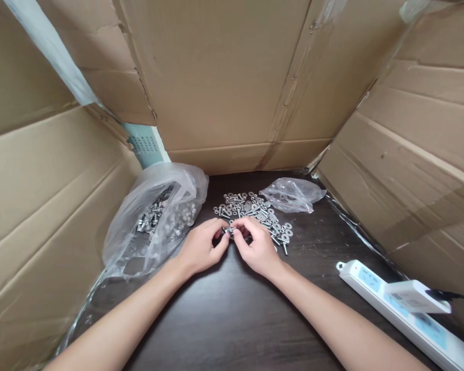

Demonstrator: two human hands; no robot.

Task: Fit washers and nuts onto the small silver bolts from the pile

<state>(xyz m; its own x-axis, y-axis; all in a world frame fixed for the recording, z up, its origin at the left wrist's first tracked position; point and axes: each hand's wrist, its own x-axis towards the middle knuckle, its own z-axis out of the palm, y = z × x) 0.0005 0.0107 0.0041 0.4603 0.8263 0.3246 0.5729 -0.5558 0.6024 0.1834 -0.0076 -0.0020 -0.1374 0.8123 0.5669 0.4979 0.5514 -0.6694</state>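
My left hand (206, 246) and my right hand (255, 245) meet over the dark table, fingertips almost touching. Both are closed in a pinch around a small silvery bolt (229, 231), partly covered by the fingers. Whether a nut or washer sits on it is too small to tell. Just beyond my fingers spreads a loose pile of bolts, nuts and flat washers (251, 207), its right end reaching past my right hand. Left of my left hand, a clear plastic bag (118, 239) lies with its mouth toward me, holding many assembled-looking metal fasteners (150, 219).
A crumpled clear bag (294, 195) lies behind the pile at the right. A white power strip (394, 314) with a plugged-in white adapter (419, 297) and black cable runs along the right. Cardboard walls (224, 77) enclose the dark table (216, 319) at back and sides.
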